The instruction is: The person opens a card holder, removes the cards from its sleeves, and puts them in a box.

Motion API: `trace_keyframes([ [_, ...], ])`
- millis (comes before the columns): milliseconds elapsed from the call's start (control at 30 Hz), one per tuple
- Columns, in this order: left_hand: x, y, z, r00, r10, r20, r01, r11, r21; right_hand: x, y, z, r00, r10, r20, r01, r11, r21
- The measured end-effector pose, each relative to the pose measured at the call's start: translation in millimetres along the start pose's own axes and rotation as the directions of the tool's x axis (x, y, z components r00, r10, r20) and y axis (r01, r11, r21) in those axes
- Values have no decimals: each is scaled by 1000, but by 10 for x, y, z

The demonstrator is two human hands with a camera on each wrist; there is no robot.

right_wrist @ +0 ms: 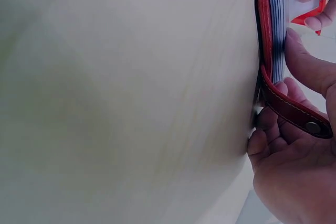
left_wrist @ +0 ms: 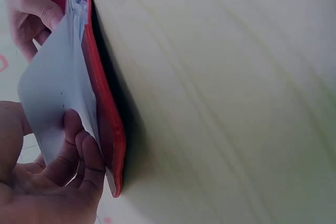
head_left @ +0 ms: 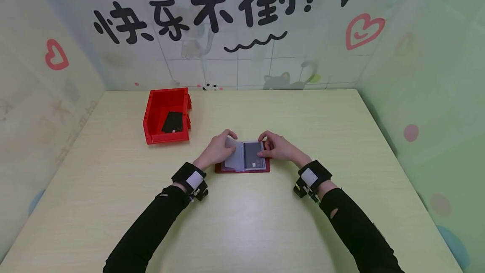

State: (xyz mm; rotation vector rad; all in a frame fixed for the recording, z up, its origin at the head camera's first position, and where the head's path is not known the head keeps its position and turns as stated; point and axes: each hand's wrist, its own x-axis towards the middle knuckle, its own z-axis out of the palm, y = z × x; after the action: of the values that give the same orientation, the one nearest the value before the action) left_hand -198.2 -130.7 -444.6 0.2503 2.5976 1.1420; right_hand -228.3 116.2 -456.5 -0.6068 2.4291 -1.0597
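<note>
A red card holder [head_left: 242, 172] with clear plastic pages lies open on the table. My left hand [head_left: 219, 150] pinches a lifted clear page [left_wrist: 50, 82] on the left side, fingers curled at its edge in the left wrist view. My right hand [head_left: 279, 147] grips the right edge, its thumb [right_wrist: 304, 61] on the stack of pages and its other fingers bent at the cover's side. Under that thumb, a dark card [head_left: 253, 156] shows in the right-hand page. A strap with a metal snap [right_wrist: 313, 127] sticks out from the cover across the right palm.
A red plastic bin [head_left: 166, 139] stands to the back left, with dark cards [head_left: 173, 122] lying in it. Printed cloth walls [head_left: 235, 70] rise at the table's back and both sides. Each wrist wears a black strap with a camera.
</note>
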Motion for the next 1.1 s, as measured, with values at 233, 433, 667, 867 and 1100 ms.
trace_keyframes([
  [233, -52, 11, 3, 999, 50, -18, -47, 991, 121, -11, -22, 0, 1000, -10, 2, 10, 1000, 1],
  [433, -73, 34, 36, 991, 99, -87, -72, 961, 268, -15, -32, -1, 1000, -6, 4, 6, 1000, -1],
  [667, -53, 115, 79, 990, 109, -89, -72, 937, 343, -21, -32, 0, 1000, -2, 18, 2, 1000, 3],
  [867, -51, 147, 108, 993, 112, 20, -114, 981, 157, -27, -27, 10, 1000, -17, 26, 17, 1000, 20],
  [1100, -45, 164, 142, 998, 58, -9, -57, 996, 75, -19, -18, 7, 999, -15, 31, 14, 1000, 17],
])
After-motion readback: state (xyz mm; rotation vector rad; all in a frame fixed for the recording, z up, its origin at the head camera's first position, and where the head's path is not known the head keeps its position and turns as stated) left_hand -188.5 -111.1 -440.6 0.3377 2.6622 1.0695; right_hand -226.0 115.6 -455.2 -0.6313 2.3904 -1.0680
